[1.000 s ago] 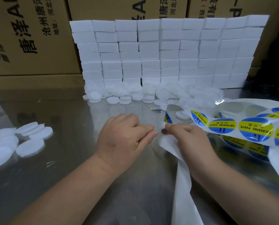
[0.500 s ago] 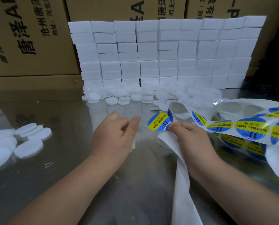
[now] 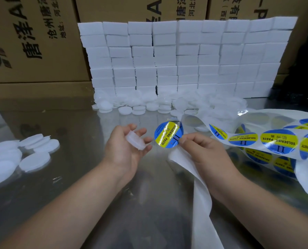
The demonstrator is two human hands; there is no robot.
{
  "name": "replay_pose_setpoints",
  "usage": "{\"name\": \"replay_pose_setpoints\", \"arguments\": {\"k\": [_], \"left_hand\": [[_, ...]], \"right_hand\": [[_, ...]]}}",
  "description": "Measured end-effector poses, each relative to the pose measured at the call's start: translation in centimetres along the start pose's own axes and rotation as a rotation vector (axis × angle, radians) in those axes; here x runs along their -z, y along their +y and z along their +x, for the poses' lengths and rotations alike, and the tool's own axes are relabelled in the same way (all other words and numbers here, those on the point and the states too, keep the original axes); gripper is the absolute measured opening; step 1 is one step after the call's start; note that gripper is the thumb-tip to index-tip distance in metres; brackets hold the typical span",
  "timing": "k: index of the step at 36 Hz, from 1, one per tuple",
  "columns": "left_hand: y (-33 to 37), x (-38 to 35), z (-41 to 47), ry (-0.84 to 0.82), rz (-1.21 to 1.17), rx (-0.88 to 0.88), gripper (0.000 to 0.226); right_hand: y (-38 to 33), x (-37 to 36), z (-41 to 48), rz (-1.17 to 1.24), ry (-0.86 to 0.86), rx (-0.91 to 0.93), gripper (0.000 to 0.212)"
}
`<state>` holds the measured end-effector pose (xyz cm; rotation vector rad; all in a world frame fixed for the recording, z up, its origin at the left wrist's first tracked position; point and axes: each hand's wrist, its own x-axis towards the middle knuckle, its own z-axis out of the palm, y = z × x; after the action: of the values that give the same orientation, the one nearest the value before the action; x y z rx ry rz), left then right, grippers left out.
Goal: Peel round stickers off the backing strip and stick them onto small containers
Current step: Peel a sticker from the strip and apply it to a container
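Left hand (image 3: pixel 126 148) palm-up, fingers loosely curled round 1 small white container (image 3: pixel 135 141), held just left of the peeled round sticker (image 3: pixel 168 134). Right hand (image 3: pixel 201 150) pinches that blue-yellow sticker at its lower right edge with thumb and fingertips, above the backing strip (image 3: pixel 201 200) that hangs down over the metal table (image 3: pixel 78 177). More containers (image 3: pixel 34 159) lie at far left, white blocks (image 3: pixel 185 56) stacked behind.

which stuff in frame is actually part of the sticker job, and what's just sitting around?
In the job:
left hand holding a small container
right hand pinching a peeled sticker
sticker strip
container pile at the back

Lying about:
foam blocks
cardboard boxes
white discs on the left, untouched
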<state>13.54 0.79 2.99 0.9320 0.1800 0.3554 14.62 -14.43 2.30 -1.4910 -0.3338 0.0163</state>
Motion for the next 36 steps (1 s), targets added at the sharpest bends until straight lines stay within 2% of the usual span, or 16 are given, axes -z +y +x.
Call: {"name": "replay_pose_setpoints", "arguments": {"k": [7,12,17,23,27,31,36], "left_hand": [[0.0,-0.4,-0.2,-0.067,-0.108,0.057,0.025],[-0.3,-0.4,-0.3,-0.17,-0.08,0.083,0.029],[-0.3,-0.4,-0.4,-0.252,0.0,0.024,0.028],[-0.3,-0.6,-0.8,-0.274,0.058,0.004,0.03],[-0.4,-0.5,-0.8,-0.304,0.034,0.039,0.041],[-0.4,-0.5,-1.1,-0.358,0.054,0.025,0.028],[-0.6,-0.4,-1.5,-0.393,0.134,-0.048,0.026]], "right_hand": [[0.1,0.0,0.0,0.008,-0.038,-0.005,0.023],[0.1,0.0,0.0,0.012,-0.051,-0.011,0.024],[0.1,-0.1,0.0,-0.011,-0.065,0.018,0.029],[0.3,-0.3,-0.1,0.0,-0.092,0.03,0.03],[0.4,-0.3,-0.1,-0.007,-0.102,0.037,0.028],[0.5,-0.3,-0.1,-0.003,-0.106,0.045,0.028],[0.7,-0.4,0.0,-0.019,-0.128,0.055,0.029]]}}
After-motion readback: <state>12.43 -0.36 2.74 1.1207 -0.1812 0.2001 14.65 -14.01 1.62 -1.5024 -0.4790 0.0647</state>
